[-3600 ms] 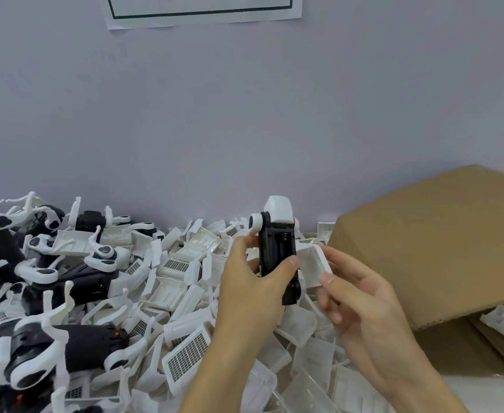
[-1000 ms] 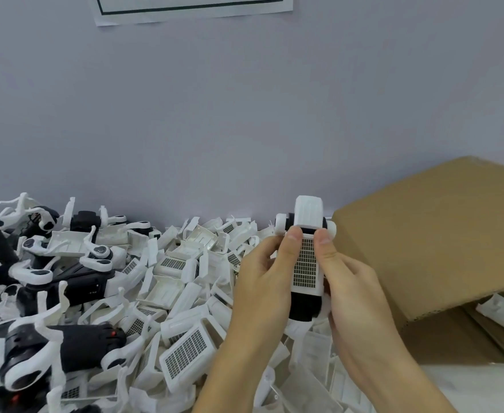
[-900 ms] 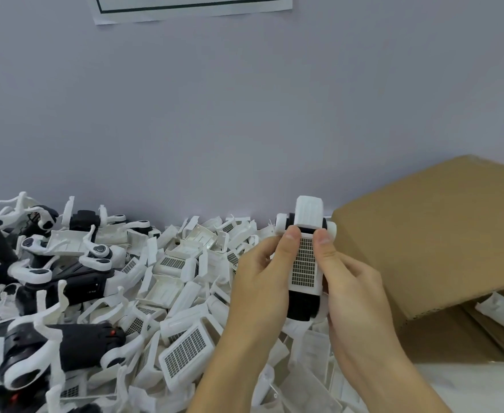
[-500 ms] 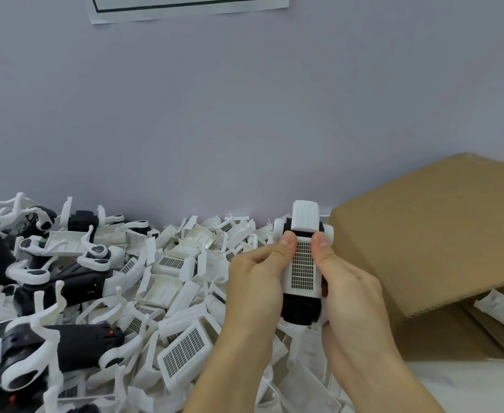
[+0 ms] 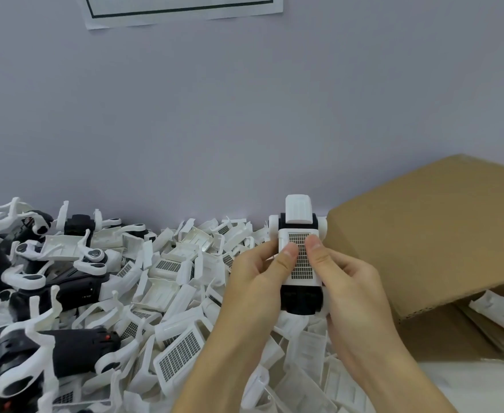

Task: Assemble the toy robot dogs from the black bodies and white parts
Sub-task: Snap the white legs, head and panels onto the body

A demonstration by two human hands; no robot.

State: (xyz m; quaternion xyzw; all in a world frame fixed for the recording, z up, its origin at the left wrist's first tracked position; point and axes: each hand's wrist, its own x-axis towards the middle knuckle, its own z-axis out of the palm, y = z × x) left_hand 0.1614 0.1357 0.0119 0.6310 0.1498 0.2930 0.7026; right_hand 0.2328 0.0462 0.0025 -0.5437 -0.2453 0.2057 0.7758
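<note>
Since a few seconds ago I have turned the black body [image 5: 302, 299] so its back faces me, and the white grid cover [image 5: 300, 257] that was loose in my right hand now sits on it. My left hand [image 5: 256, 281] and right hand [image 5: 349, 281] both grip the body at chest height, thumbs pressing on the cover. Below lies a heap of loose white parts [image 5: 179, 293] covering the work surface, which I cannot see beneath them. Assembled dogs [image 5: 51, 353] lie at the left, partly cut off by the frame. A cardboard box [image 5: 429, 234] stands to my right; its contents are hard to make out. Behind is a plain wall [image 5: 244, 114] with a paper sheet [image 5: 182, 10], cropped at the top.
</note>
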